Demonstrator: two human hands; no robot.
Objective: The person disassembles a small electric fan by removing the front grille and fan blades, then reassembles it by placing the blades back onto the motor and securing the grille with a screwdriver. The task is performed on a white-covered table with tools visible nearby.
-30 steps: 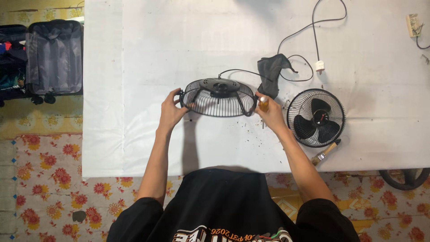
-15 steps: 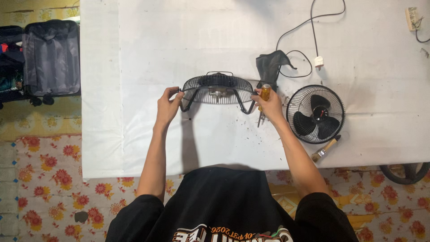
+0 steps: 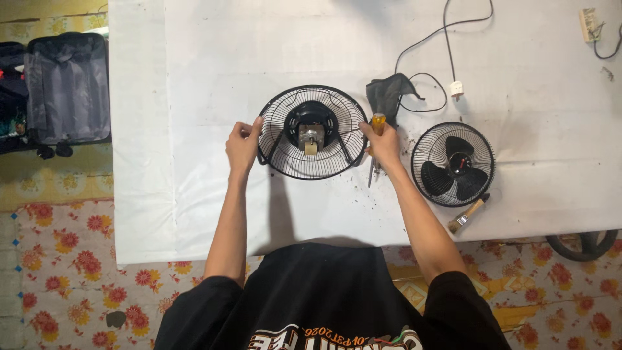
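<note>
While flat on the bench (image 3: 194,194): rear fan grille (image 3: 311,131) gripped at rim by left hand (image 3: 242,148); right hand (image 3: 385,144) clenched around screwdriver (image 3: 374,144) against rim.

Home: floral floor (image 3: 71,259), suitcase (image 3: 65,91)

1. My fan guard (image 3: 312,131), a round black wire cage with its motor at the centre, faces up at me on the white table.
2. My screwdriver (image 3: 375,139) has an orange handle, its tip pointing towards me.
</note>
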